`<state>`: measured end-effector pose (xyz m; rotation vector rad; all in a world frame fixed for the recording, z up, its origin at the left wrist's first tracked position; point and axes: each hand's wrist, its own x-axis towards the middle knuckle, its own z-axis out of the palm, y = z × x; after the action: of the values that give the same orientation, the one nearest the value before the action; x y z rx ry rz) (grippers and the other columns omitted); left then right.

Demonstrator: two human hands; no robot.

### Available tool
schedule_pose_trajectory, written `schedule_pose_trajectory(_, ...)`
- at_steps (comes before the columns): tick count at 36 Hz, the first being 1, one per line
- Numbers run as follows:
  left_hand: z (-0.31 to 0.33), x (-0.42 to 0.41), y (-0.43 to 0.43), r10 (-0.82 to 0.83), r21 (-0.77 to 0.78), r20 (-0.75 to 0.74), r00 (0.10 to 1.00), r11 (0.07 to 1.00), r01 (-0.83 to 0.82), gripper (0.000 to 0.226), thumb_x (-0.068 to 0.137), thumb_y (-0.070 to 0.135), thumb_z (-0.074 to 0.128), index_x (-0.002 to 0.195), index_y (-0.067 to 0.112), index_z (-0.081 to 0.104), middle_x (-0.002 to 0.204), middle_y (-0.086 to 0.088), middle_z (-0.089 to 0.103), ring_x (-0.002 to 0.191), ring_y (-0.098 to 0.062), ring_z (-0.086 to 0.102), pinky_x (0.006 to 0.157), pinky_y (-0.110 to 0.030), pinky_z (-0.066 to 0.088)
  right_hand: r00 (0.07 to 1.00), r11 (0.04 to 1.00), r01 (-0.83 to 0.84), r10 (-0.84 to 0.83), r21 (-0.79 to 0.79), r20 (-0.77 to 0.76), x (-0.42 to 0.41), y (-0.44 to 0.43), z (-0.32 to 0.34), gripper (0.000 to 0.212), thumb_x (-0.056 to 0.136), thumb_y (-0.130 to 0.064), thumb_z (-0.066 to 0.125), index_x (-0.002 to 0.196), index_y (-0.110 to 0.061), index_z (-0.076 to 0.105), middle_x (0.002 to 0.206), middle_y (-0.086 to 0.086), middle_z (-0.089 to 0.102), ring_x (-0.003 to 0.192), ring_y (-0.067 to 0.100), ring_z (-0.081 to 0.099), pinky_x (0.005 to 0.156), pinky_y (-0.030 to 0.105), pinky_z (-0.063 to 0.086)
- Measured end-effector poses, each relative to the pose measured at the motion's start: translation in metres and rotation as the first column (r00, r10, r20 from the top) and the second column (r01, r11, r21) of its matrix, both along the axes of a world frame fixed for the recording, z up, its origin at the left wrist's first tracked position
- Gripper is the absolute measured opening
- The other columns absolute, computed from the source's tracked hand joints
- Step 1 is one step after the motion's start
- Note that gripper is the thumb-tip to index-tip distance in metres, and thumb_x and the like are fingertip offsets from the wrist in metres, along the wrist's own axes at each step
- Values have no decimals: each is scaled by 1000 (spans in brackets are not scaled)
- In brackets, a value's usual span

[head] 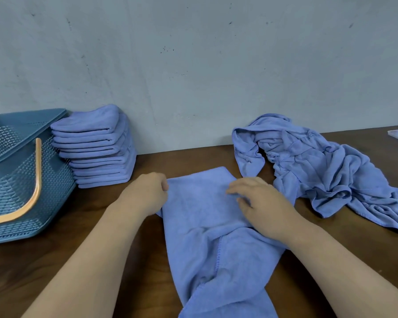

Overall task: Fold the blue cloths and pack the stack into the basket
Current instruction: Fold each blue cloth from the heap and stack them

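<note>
Grey wall (193, 65) is standing behind everything, and the brown surface (55, 260) is running right across in front of it. Dead centre, the middle cloth (205, 237) is lying lengthwise on the surface, its far half flat and its near half bunching and trailing off toward the person. Just right of the middle cloth, the loose heap (319, 171) of blue cloths is sprawling, crumpled, up against the wall. Well left of the middle cloth, the blue mesh basket (14, 180) is sitting tilted, orange handle (36, 180) crossing its side. Between basket and middle cloth, the folded stack (97, 148) is leaning on the basket. Right hand (262, 205) is resting on the middle cloth, fingers (237, 190) spread and released, slightly blurred. Left hand (145, 193) is sitting at the middle cloth's left edge, fingers (163, 185) curling in and grasping that edge
</note>
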<state>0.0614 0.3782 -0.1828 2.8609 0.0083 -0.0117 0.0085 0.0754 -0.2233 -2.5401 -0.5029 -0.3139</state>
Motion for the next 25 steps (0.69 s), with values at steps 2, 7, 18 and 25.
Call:
schedule_pose_trajectory(2, 1, -1, 1, -7, 30, -86, 996, 1000, 10, 23, 98, 13, 52, 113, 27, 63, 108, -1, 65, 89, -18, 64, 70, -30, 54, 998, 998, -44, 42, -46, -39, -2, 3, 0, 34, 103, -11, 54, 123, -29, 75, 127, -19, 69, 119, 6, 58, 104, 37, 49)
schedule_pose_trajectory(7, -1, 7, 6, -37, 49, -169, 985, 998, 46, 29, 103, 11, 44, 114, 37, 35, 101, -1, 60, 78, -14, 56, 65, -27, 47, 981, 980, 37, -73, -194, -181, -5, 2, 5, 48, 111, -42, 39, 159, -37, 41, 157, -16, 51, 147, 12, 43, 124, 43, 30)
schedule_pose_trajectory(18, -15, 3, 10, 5, -61, 109, 994, 998, 2, 35, 103, 26, 51, 138, 25, 54, 129, 0, 61, 116, -22, 57, 97, -39, 49, 998, 993, 51, -55, -105, -34, -10, 0, 15, 23, 105, -37, 52, 120, -42, 69, 101, -26, 69, 105, 4, 61, 98, 41, 49)
schedule_pose_trajectory(25, -28, 5, 18, -39, -71, -93, 995, 997, 32, 63, 110, 40, 32, 169, 34, 11, 174, 3, 24, 161, -23, 20, 131, -52, 10, 980, 985, -38, 3, -168, -201, -11, 4, 11, 52, 113, -45, 32, 164, -38, 27, 164, -19, 39, 154, 2, 27, 130, 37, 6)
